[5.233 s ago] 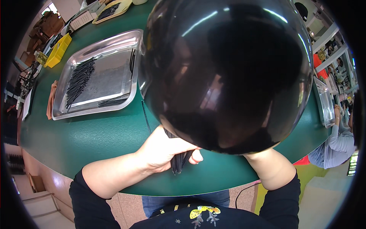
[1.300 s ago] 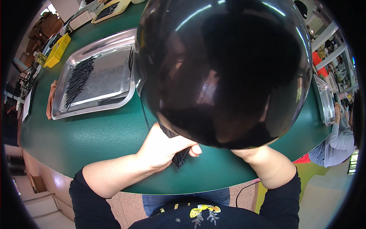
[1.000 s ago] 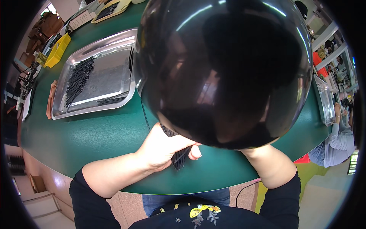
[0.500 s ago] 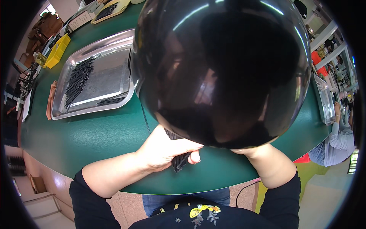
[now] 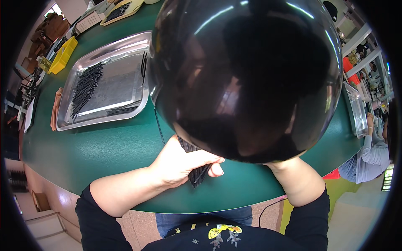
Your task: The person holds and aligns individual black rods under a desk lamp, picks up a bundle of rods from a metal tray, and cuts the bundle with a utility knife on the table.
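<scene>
Forearms (image 5: 125, 186) converge: left hand (image 5: 173, 165) clasps strands (image 5: 197, 176), right hand (image 5: 283, 165) mostly behind dome (image 5: 247, 83).

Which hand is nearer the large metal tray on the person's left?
Left. The left hand, holding black strips, is below and right of the tray; the right hand is farther right, mostly hidden behind the black dome.

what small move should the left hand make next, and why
Probably draw the left hand slightly toward the near edge of the green table, bundle of black strands in its grip: the shiny black dome hides the bundle's upper end; only lower parts show.
</scene>
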Motion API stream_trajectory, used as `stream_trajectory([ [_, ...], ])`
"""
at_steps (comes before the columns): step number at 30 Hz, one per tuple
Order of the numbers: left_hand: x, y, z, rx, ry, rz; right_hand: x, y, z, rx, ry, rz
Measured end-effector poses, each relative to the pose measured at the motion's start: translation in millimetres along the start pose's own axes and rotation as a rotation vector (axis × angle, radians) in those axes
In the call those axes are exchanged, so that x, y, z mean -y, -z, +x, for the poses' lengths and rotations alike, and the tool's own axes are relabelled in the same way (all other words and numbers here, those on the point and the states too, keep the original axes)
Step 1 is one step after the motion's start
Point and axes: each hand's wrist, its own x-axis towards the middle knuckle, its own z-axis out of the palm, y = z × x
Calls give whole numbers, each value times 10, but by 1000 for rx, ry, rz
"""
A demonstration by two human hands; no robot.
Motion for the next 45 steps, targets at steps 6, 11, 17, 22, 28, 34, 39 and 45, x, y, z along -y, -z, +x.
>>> stream_trajectory([
  [6, -16, 3, -17, 33, 7, 25, 220, -223, 52, 57, -276, -393],
  [11, 1, -117, -1, 76, -133, 256, 183, -178, 38, 50, -201, -510],
  [17, 23, -154, -3, 318, -647, 1001, 155, -300, -23, -70, 44, 7],
  [22, -85, -171, -66, -15, -79, 440, 4, -242, 117, -99, 4, -589],
  [28, -72, -155, -35, 48, 12, 314, 99, -284, 42, 133, 58, -613],
  [34, 6, 18, 17, -2, -41, 91, 184, -361, 62, 116, 169, -504],
  [39, -26, -21, -10, 52, -25, -48, 162, -83, 48, -18, 161, -643],
  [45, 10, 47, -26, 23, 16, -143, 200, -170, 64, 176, 26, -230],
])
